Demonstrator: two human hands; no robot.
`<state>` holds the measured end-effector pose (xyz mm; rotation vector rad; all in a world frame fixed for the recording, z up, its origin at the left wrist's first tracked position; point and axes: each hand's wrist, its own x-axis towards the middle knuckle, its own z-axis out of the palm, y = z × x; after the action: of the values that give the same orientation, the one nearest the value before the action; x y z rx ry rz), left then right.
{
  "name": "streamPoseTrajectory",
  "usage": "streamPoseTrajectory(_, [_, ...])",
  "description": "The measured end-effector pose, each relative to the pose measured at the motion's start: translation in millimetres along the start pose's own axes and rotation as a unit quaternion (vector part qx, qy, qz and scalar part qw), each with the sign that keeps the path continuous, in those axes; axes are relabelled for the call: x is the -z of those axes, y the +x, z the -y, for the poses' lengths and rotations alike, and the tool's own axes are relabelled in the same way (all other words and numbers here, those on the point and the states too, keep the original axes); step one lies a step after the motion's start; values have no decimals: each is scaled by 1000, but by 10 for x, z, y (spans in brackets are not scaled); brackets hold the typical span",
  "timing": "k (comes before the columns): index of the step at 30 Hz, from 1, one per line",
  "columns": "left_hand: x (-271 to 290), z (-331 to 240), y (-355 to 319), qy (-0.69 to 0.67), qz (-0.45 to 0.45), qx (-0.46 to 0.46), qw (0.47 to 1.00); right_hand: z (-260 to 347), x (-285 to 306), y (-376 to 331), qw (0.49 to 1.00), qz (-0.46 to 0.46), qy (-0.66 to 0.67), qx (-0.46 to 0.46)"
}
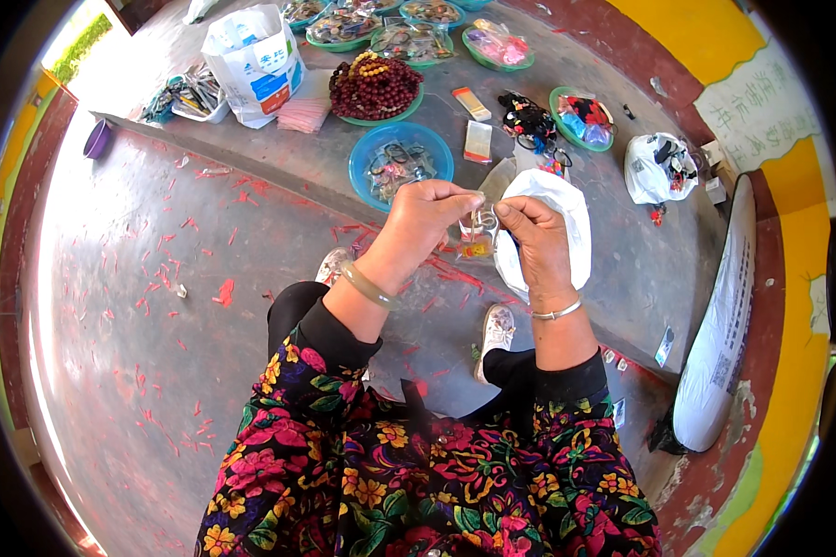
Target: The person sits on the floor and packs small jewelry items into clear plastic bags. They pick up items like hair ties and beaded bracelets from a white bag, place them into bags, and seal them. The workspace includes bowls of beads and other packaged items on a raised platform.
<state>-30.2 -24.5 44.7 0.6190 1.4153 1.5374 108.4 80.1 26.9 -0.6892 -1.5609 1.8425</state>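
My left hand (421, 223) and my right hand (540, 239) are raised close together in front of me, each with thumb and forefinger pinched. Between the fingertips hangs what looks like a keychain (484, 221), with pale metal rings. Its finer parts are too small to make out. A small yellow and red piece (476, 250) shows just below it; whether it is attached, I cannot tell. Partly behind my right hand is a white plastic bag (578, 243), its contents mostly hidden. Beyond my left hand stands a blue basin (357, 169) of small trinkets.
Dark red bead strings (373, 95) fill a green basin farther off. A white carrier bag (254, 70), a tray of tools (195, 95) and several trinket basins stand along the raised step. At right are a stuffed white bag (655, 176) and a long wrapped bundle (720, 325). Red scraps litter the floor.
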Motion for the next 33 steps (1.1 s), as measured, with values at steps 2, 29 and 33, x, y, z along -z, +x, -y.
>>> streamPoseTrajectory(2, [-2,72,40,-66,-18,2,998,-42,53,30,997,-27,59,-30])
streamPoseTrajectory(29, [-137,206,37,65,135,6,989,-97,239,93,987,-80,121,-63])
streamPoseTrajectory(33, [-134,289,71,13,130,7,991,-59,170,66,980,-113,157,-47])
